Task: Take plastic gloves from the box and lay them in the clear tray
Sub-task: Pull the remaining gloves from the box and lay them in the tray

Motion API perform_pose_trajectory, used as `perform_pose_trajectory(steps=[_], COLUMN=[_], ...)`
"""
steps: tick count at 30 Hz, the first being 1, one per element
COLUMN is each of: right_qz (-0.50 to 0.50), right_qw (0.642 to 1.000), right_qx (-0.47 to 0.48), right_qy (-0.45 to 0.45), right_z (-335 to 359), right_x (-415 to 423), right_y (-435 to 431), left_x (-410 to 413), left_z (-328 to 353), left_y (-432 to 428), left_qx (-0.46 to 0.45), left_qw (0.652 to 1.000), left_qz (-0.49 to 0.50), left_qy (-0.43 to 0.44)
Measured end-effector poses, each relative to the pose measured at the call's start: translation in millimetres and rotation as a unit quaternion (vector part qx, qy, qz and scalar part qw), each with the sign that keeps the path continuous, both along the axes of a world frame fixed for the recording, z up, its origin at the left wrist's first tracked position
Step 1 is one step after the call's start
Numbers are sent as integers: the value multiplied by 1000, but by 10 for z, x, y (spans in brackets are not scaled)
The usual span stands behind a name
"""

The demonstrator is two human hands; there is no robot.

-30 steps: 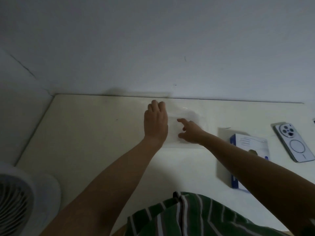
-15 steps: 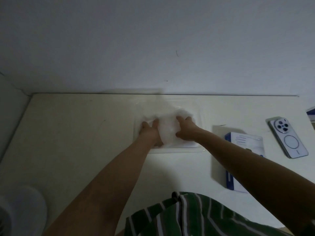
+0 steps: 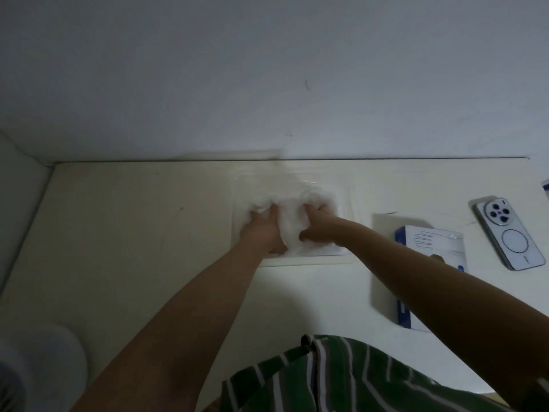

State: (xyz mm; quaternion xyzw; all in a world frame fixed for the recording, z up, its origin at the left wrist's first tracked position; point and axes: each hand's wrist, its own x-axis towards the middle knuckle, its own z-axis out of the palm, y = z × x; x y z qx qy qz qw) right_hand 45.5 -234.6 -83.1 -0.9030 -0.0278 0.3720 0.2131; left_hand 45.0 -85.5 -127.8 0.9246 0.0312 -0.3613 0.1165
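In the head view, at frame centre, the left hand (image 3: 263, 231) and right hand (image 3: 316, 224) each clutch a crumpled wad of plastic gloves (image 3: 292, 220) lying inside the clear tray (image 3: 312, 261) on the table (image 3: 118, 233), the box (image 3: 432, 243) and a phone (image 3: 509, 233) at right

We see the gloves (image 3: 292, 226) as thin, milky plastic, soft and all crinkly. The tray (image 3: 312, 261) is clear plastic, hard and shiny, with bright glints on its rim. The table (image 3: 133, 233) looks smooth and a bit dull. At four o'clock from the tray, the box (image 3: 433, 243) looks like smooth card. At three o'clock, the phone (image 3: 509, 233) has a glossy back. At six o'clock, our shirt (image 3: 341, 379) is striped cloth. At twelve o'clock, the wall (image 3: 267, 69) is matt paint.
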Motion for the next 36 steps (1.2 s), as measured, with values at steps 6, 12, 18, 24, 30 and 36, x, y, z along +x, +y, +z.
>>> perform_pose_trajectory(steps=[6,12,18,24,30,36], right_qz=[-19,-162,-247,-238,-151,-147], right_qw=[989,946,943,959,970,955], right_qx=[55,67,-23,-91,-156,-201], right_qy=[-136,-273,-223,-127,-112,-164], right_z=[406,656,396,68,-125,-218], right_x=[-111,-320,-879,-1312,-1377,-1413], right_y=[-144,-855,-1715,-2037,-2059,-2035], left_x=[-46,-145,-476,-719,-823,-829], left_z=[630,955,984,723,398,309], left_y=[-268,-945,-1787,-2256,-2398,-2408], left_qx=[62,-90,-229,-198,-139,-150], left_qw=[978,934,907,934,944,953], left_qz=[-42,-56,-149,-250,-286,-254], left_qy=[-197,-342,-320,-161,-85,-65])
